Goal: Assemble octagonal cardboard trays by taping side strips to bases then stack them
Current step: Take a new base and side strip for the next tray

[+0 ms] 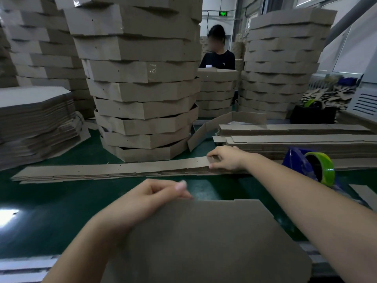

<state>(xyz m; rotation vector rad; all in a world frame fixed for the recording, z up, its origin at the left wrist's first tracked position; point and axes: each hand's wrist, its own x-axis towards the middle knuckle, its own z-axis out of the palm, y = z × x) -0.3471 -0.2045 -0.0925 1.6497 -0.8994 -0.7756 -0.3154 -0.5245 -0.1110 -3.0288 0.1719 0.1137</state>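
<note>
A flat octagonal cardboard base (pixel 204 237) lies close to me on the green table. My left hand (pixel 155 193) pinches its far edge between thumb and fingers. Beyond it, a low pile of long side strips (pixel 102 170) stretches across the table. My right hand (pixel 226 158) reaches over to the pile's right end and grips the top strip there, thumb at its near edge and fingers curled over the far edge. A blue tape dispenser (pixel 310 166) with a green-cored roll sits just right of my right forearm.
A tall stack of finished trays (pixel 140 82) rises behind the strips, with more stacks (pixel 279 64) at the right and left. Flat bases (pixel 34 119) are piled at the left. More strip piles (pixel 295 137) lie at the right. A person (pixel 218 52) stands behind the stacks.
</note>
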